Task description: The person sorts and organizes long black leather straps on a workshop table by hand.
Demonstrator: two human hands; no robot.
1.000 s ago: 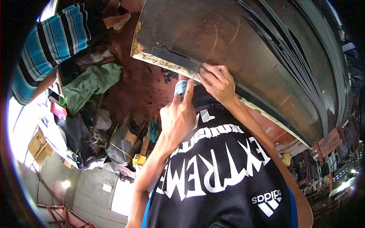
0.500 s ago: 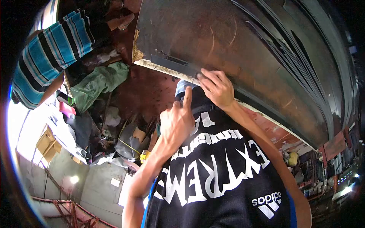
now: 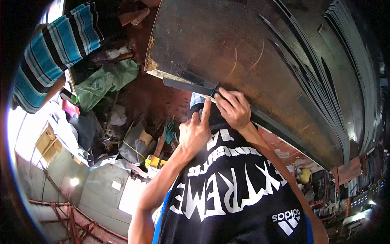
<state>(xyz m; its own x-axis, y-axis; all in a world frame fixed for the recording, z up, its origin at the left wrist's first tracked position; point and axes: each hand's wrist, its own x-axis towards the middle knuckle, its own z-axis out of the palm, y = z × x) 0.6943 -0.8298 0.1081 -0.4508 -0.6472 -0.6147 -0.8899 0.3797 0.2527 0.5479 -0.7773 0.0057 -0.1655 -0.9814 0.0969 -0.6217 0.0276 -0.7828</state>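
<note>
Near the board's front edge, my right hand point(image 3: 233, 107) pinches a flat black strip point(image 3: 185, 86) whose free end juts left past the fingers. My left hand point(image 3: 196, 132) is just below and to the left. Its index finger is stretched up to the strip's lower edge beside my right fingertips, and the other fingers are curled, with the thumb hidden. A thin dark line crosses the strip between the hands; I cannot make out what it is. Both hands are at the pale, worn rim of a large dark board point(image 3: 203, 44).
Long bundles of black strips point(image 3: 325, 91) lie along the board's right side. Another person in a striped shirt point(image 3: 61, 53) is at upper left. Green plastic sheeting point(image 3: 107, 83), a dark bucket point(image 3: 136, 146) and a yellow object point(image 3: 155, 161) are on the left.
The black strip now sticks out over the board's edge, tilted, where it lay along the rim before. My left index finger has come to the strip beside my right fingers. The view has shifted slightly.
</note>
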